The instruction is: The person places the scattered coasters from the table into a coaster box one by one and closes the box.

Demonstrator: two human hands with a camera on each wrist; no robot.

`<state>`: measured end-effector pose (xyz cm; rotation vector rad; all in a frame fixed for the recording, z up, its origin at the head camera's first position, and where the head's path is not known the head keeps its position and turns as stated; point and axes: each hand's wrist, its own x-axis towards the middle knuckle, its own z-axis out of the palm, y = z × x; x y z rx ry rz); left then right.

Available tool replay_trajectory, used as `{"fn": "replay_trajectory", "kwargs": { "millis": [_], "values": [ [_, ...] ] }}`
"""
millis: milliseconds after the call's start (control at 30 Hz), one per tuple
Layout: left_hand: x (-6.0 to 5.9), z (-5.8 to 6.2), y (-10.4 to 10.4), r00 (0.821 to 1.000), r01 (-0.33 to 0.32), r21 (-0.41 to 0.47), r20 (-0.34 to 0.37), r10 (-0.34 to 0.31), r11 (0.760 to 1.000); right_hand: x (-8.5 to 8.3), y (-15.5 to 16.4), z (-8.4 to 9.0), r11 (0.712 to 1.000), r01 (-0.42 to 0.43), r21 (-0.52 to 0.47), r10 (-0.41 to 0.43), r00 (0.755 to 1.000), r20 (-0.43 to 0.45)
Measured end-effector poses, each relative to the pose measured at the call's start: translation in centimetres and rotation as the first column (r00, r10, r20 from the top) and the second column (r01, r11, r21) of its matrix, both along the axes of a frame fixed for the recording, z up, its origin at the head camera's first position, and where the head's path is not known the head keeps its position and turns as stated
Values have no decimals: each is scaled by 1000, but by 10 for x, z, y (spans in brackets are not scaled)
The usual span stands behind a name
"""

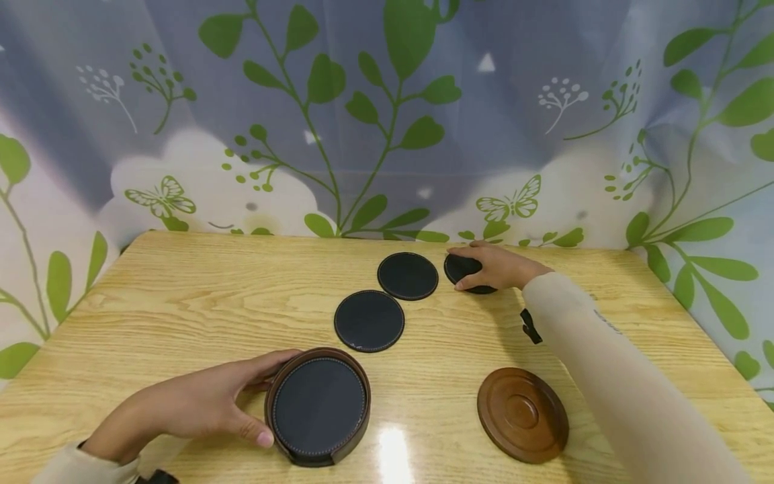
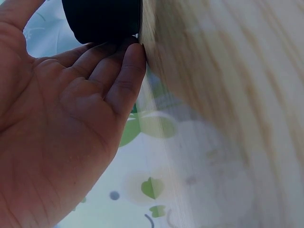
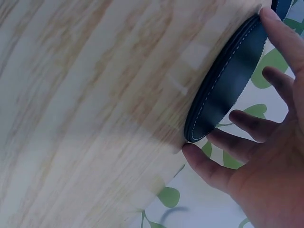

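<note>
Basically, both hands are engaged. Left hand grips the round brown holder toward the near edge of the table, thumb on one side and fingers round behind, likely to stop it skidding. A black coaster lies inside it; the holder's cut-out faces the near edge, presumably for finger access. Right hand grasps the far-right coaster by the table's far edge, digits spread to opposite ends of the rim — probably because a flat disc offers little else to hold. Between them, the nearer loose coaster and the farther loose coaster lie flat, nearly rim to rim, on a diagonal from holder to far edge. Brown ringed disc rests on its own toward the near edge, just beside the right sleeve, perhaps parked clear of the black ones. Hard to read: how many coasters the holder contains, and whether the right hand has one or a stack — the edge looks layered from the right wrist. Can't tell if it's lifted. Left fingertips hide behind the holder; left wrist view catches only a dark slice, cut off at the top. Table's near edge is out of frame.
</note>
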<state>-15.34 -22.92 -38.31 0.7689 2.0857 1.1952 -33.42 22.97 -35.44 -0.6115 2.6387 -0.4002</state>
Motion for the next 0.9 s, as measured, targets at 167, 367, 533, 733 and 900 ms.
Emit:
{"fn": "replay_trajectory", "kwargs": {
  "millis": [167, 367, 533, 733, 900],
  "values": [
    [1, 0, 0, 1000, 5, 7, -7, -5, 1000, 1, 1, 0, 1000, -4, -9, 4, 1000, 0],
    [0, 0, 1, 1000, 5, -7, -23, -5, 1000, 1, 0, 1, 1000, 5, 6, -5, 1000, -2],
    [0, 1, 1, 1000, 9, -4, -13, -9, 1000, 1, 0, -1, 999, 10, 32, -10, 1000, -20],
    [-1, 1, 0, 1000, 2, -13, -14, -2, 1000, 2, 0, -2, 999, 0, 32, 2, 999, -46],
    [-1, 0, 0, 1000, -6, -22, -9, 6, 1000, 3, 1, -3, 999, 5, 38, -3, 999, -55]
  ]
}}
